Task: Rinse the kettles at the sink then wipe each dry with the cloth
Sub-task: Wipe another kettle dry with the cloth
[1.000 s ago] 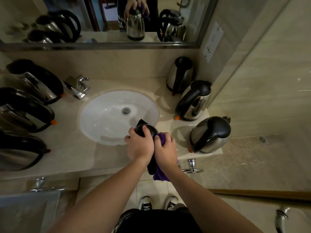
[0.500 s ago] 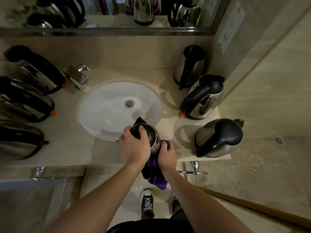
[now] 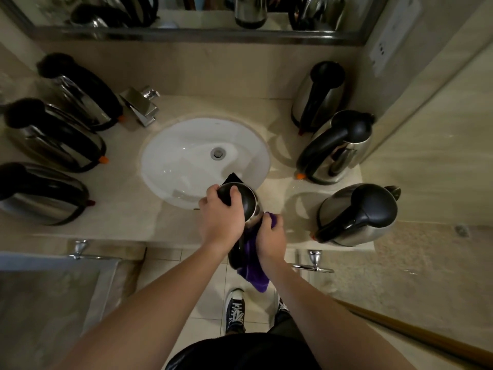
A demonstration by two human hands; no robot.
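Since the frame half a second ago, the right hand (image 3: 269, 233) has slid a little along the side of the held kettle (image 3: 240, 201), and the purple cloth (image 3: 252, 265) hangs lower below it; one second ago both hands were close together on top of the kettle. The left hand (image 3: 220, 217) stays in the same grip, fingers curled over the black lid and handle. The right hand is curled around the cloth and presses it against the steel wall of the kettle. Both forearms reach up from the bottom of the frame to the centre. The held kettle is just below the white sink (image 3: 186, 156), at the front edge of the surface (image 3: 128, 209). Three kettles (image 3: 53, 140) lie at the left of the frame and three more kettles (image 3: 344, 148) stand at the right. The tap (image 3: 141, 105) is at the upper left of the sink.
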